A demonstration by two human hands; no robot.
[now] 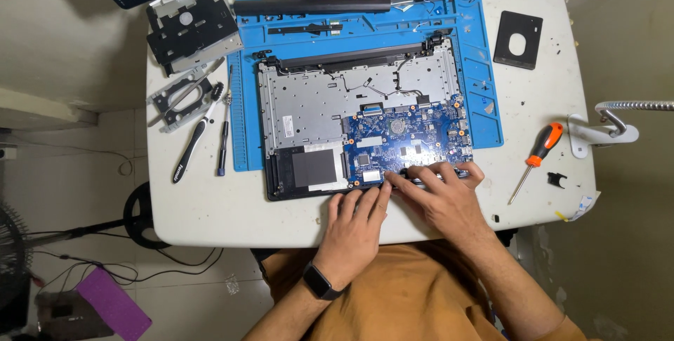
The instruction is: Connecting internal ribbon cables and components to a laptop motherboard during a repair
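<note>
Resting on the near edge of the opened laptop chassis [309, 113], both hands work at the blue motherboard [407, 137], which sits in the right half of the chassis; the left hand [354, 225], a dark smartwatch [321, 283] on its wrist, lies flat with fingers together and extended, fingertips touching the board's near left corner, clamped on nothing; the right hand [446, 197] spreads its fingers over a dark narrow part along the board's near edge, pressing rather than gripping; the chassis lies on a blue work mat [484, 74] on a white table [210, 207]; an orange-handled screwdriver [537, 158] lies well apart to the right; a black-and-white brush [196, 144] lies left of the mat.
</note>
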